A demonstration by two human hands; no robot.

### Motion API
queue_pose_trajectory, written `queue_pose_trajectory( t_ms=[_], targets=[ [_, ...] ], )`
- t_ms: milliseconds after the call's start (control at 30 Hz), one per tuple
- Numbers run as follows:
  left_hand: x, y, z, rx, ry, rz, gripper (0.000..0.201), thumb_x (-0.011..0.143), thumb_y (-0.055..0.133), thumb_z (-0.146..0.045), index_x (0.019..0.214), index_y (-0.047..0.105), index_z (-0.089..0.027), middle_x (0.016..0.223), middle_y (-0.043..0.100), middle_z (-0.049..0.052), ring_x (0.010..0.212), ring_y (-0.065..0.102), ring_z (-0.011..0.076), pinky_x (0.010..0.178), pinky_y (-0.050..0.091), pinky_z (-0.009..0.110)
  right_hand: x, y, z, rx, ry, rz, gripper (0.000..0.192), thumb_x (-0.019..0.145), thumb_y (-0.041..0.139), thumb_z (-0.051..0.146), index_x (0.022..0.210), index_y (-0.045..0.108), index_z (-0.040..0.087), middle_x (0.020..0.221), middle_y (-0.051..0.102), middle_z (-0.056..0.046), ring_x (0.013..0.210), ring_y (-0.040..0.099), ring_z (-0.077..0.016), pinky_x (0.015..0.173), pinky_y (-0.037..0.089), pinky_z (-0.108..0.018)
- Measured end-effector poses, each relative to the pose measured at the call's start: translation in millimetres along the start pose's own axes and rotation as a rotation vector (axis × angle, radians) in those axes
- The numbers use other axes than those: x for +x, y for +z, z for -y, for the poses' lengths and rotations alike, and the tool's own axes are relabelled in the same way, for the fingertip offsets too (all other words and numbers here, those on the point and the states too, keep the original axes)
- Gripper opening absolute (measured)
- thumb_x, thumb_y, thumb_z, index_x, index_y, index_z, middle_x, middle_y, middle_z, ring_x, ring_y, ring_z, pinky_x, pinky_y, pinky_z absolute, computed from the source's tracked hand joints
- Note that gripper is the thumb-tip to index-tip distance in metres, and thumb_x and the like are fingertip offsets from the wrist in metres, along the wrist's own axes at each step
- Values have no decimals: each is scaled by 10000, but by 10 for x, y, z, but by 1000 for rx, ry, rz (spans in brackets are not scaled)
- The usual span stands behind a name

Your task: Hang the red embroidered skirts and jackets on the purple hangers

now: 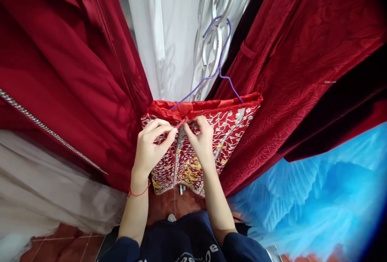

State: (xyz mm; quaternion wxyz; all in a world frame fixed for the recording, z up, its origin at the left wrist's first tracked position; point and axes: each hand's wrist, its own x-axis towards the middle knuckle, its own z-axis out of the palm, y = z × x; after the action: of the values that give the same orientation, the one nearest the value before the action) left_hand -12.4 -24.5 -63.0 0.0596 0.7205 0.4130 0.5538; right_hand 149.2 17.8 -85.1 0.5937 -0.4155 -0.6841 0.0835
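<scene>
A red garment with silver and gold embroidery hangs on a purple wire hanger in front of me. My left hand and my right hand meet at its top centre. Both pinch a small red fastening at the neckline, fingertips almost touching. A red string bracelet circles my left wrist.
Dark red garments hang close on the left and right. A white dress hangs behind. Beige fabric lies at lower left and blue ruffled fabric at lower right. Red floor tiles show below.
</scene>
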Motion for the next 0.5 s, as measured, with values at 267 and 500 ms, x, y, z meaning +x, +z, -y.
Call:
queue_pose_trajectory(
  t_ms=[267,500],
  targets=[
    [55,24,77,88,49,-90,172,863,643,-195,693,668,-198,886,752,26,770,661,154,780,518,300,7,-241,6,-68,-23,-68,119,950,549,289,870,607,223,853,655,-32,812,592,-184,801,451,-350],
    [25,5,133,75,-47,-128,144,873,652,-249,753,705,-187,910,747,48,812,681,165,783,541,279,23,-199,-34,-4,37,-159,128,953,521,277,845,565,224,844,608,-36,801,574,-169,778,471,-336]
  ],
)
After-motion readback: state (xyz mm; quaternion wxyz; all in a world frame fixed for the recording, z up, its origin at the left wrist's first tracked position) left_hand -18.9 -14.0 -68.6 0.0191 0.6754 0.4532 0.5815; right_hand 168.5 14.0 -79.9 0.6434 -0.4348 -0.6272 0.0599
